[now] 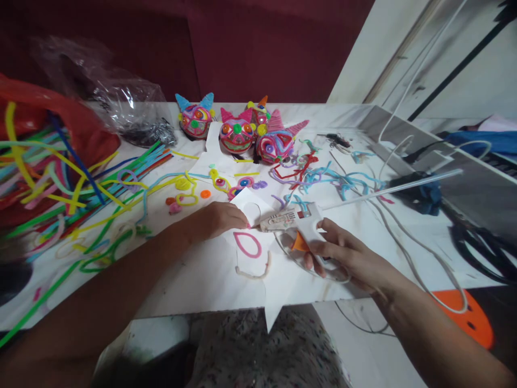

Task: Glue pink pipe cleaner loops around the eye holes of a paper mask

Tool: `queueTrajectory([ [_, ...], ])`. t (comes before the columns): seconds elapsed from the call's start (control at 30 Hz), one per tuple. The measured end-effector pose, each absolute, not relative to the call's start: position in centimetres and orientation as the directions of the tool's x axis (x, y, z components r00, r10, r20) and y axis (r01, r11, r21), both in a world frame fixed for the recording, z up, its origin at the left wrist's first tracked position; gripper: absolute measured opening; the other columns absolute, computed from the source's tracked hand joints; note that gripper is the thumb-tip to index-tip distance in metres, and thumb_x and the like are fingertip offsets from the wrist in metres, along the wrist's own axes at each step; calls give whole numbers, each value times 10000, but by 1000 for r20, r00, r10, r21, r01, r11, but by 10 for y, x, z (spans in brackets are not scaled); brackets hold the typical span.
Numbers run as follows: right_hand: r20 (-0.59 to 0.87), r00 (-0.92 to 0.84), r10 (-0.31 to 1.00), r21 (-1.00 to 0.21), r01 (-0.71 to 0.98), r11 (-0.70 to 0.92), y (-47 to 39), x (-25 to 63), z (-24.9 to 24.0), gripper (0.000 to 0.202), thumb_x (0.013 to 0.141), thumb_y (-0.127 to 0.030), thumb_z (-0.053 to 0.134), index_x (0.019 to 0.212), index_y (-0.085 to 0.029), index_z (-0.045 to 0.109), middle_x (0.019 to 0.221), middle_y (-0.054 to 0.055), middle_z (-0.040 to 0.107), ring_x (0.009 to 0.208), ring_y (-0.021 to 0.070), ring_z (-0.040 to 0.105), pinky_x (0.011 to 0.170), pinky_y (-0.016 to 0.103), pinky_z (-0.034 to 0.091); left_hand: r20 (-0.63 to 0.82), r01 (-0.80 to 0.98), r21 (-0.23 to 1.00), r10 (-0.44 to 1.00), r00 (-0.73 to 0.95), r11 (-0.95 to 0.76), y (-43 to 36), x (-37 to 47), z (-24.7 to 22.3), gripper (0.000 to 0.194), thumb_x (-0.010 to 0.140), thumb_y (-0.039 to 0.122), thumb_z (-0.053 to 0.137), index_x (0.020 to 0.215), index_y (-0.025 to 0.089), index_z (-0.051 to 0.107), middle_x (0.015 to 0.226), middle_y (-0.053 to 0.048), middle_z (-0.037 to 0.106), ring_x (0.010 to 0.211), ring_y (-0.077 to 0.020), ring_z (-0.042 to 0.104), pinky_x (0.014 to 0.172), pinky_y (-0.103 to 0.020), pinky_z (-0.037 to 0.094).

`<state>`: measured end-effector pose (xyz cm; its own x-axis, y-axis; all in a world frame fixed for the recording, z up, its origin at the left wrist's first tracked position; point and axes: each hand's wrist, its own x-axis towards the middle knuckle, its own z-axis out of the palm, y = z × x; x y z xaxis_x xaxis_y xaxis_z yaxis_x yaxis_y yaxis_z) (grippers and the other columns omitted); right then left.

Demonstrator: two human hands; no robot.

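Observation:
My right hand (339, 250) is wrapped round a white hot glue gun (313, 223) with an orange trigger; a long clear glue stick (396, 187) sticks out of its back. The gun's nozzle points left, close to the fingertips of my left hand (220, 220). Those fingers are pinched on a small pink pipe cleaner end, mostly hidden, at the white paper cutout (252, 205). Just below, a pink pipe cleaner loop (258, 248) lies on the paper, with a pale curved pipe cleaner strip (254, 275) under it.
Several decorated heads with pointed ears (237, 134) stand at the back. Loose pipe cleaners (92, 172) spill from a red bag (97, 126) on the left. Blue and red scraps (343, 175) lie right of centre. A white cable (404, 237) runs along the right side.

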<state>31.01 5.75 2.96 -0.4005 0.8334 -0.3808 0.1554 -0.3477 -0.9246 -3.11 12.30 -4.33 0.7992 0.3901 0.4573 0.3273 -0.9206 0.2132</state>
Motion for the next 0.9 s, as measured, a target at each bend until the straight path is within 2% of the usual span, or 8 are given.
queueTrajectory([
  [0.13,-381,-408,830,-924,149,-351,57,310,29,504,758,-490,859,914,-274,431,653,7,767,500,138,593,499,243,376,394,382,241,450,802,-892,123,-33,-45,468,1180,327,374,1098,222,823,1115,-89,857,1029,-163,786,981,-277,615],
  [0.3,-372,-414,831,-928,139,-346,56,310,30,475,787,-479,849,925,-271,445,670,5,771,528,139,603,533,258,390,447,343,215,404,798,-914,124,-33,-47,410,1166,268,416,1098,242,820,1107,-74,857,1010,-155,792,985,-267,610],
  [0.53,-354,-425,833,-934,125,-334,54,311,31,445,799,-474,832,904,-276,447,665,4,763,535,141,582,549,284,410,437,365,180,406,802,-914,123,-32,-46,384,1151,252,443,1096,241,823,1073,-68,854,996,-161,792,983,-260,614],
  [0.9,-337,-430,837,-941,127,-313,53,311,27,440,770,-479,836,897,-290,459,663,1,765,537,162,590,561,309,435,383,419,179,455,804,-890,122,-33,-46,434,1169,358,409,1120,237,823,1085,-72,856,1018,-178,790,973,-284,615],
])
